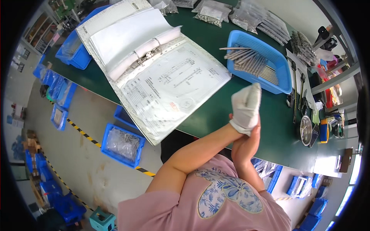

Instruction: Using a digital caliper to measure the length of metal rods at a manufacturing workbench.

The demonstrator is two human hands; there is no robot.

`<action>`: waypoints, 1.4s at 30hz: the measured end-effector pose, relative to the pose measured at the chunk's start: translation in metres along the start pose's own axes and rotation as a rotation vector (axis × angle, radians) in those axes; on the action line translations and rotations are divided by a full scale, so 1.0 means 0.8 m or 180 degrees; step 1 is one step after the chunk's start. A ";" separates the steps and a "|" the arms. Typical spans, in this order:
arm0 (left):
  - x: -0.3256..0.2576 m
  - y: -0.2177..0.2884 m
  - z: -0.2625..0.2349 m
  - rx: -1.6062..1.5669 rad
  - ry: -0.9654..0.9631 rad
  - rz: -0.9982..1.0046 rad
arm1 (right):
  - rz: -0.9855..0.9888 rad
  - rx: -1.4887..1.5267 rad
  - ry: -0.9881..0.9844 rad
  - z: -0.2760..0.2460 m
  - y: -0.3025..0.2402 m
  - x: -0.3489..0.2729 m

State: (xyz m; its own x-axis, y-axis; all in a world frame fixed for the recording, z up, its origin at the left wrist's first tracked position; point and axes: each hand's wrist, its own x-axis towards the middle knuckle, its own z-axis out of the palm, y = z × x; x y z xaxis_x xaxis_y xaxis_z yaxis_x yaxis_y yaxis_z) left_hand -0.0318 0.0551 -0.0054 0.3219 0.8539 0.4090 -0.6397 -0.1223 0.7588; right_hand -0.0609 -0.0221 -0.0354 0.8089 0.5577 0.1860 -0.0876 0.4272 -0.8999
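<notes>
My left hand (246,104) wears a white glove and points up over the near edge of the green table, its fingers stretched out and held together with nothing in them. Bare, my right hand (248,144) presses against the glove's cuff and the left wrist. Its fingers wrap around behind, and a fingertip shows at the glove's left side; the rest are hidden. Just beyond the hands, a blue plastic basket (286,82) holds many slim metal rods (246,61). To the left lies an open ring binder (154,136) with printed sheets in clear sleeves.
Bagged metal parts (211,13) line the table's far side. At right are calipers (294,84), a round metal dish (306,131) and a beam. A blue bin of bagged parts (142,144) sits below the table's left edge. Yellow-black tape (83,133) marks the floor.
</notes>
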 end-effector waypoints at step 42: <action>0.001 0.027 -0.087 0.1058 -0.1568 -0.0477 | 0.0036 -0.0228 -0.2091 -0.010 0.026 -0.014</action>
State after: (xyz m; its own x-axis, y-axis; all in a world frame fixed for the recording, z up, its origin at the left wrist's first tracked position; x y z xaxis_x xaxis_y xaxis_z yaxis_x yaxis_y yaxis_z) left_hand -0.0939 0.0881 -0.0240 0.7271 0.5495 0.4116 -0.3361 -0.2379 0.9113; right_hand -0.0672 -0.0253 -0.0597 0.2834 0.8897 0.3579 -0.0369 0.3830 -0.9230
